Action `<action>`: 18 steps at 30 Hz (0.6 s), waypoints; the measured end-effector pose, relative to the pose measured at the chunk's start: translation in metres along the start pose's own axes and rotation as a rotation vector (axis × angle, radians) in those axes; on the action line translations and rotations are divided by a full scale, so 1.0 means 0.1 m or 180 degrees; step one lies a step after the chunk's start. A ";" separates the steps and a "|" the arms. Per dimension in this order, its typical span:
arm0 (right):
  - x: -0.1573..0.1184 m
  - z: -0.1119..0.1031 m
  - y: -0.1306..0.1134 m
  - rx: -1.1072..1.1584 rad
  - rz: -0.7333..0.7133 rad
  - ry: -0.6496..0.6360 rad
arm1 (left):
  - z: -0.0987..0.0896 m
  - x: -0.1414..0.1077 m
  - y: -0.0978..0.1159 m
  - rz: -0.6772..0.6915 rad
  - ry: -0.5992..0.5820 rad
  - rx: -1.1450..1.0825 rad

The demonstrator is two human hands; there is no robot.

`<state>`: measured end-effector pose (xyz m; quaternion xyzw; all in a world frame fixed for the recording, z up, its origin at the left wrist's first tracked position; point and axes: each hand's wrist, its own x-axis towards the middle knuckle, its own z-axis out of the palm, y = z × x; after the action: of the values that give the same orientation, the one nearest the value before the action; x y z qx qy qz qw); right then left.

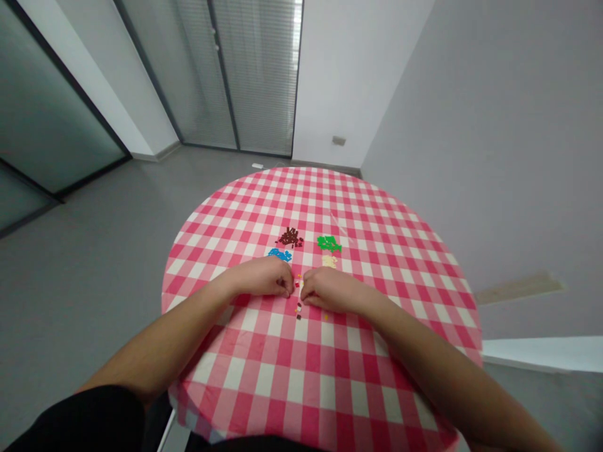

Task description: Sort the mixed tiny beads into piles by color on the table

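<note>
My left hand rests on the checked tablecloth with its fingers curled together; what they hold, if anything, is too small to make out. Just across from it, my right hand is pinched closed in the same way, its fingertips hiding whatever is in them. Between the two hands lie a few tiny red, orange and white pieces. Nearer to me is a short line of small dark and white pieces. A blue pile of small pieces sits beyond my left hand, a cream pile beyond my right.
Farther back on the round table are a dark brown pile of small pieces and a green pile. A small orange piece lies by my right wrist. Walls and glass partitions stand behind the table.
</note>
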<state>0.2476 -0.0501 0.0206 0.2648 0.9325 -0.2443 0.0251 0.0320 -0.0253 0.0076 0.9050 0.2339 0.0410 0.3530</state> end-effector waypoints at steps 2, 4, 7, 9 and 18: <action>0.00 0.01 0.01 -0.0028 0.0023 0.0031 | -0.02 -0.01 0.01 -0.0064 0.0031 -0.0068; -0.01 -0.01 0.04 0.0054 0.0047 0.0261 | -0.05 -0.02 0.01 -0.0135 0.0132 -0.0159; 0.00 -0.09 0.15 0.0138 0.0381 0.0884 | -0.09 -0.04 -0.01 -0.0285 0.0515 -0.0311; 0.02 -0.17 0.25 0.0173 0.0716 0.1298 | -0.11 -0.05 -0.04 -0.0445 0.0829 -0.0458; 0.35 -0.23 0.62 -0.0237 0.1447 0.1658 | -0.11 -0.02 -0.20 -0.1110 0.2006 -0.0820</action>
<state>0.2512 0.0234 0.0070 0.5181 0.8331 -0.1225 -0.1502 0.0194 -0.0067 0.0028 0.7428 0.4743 0.2856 0.3763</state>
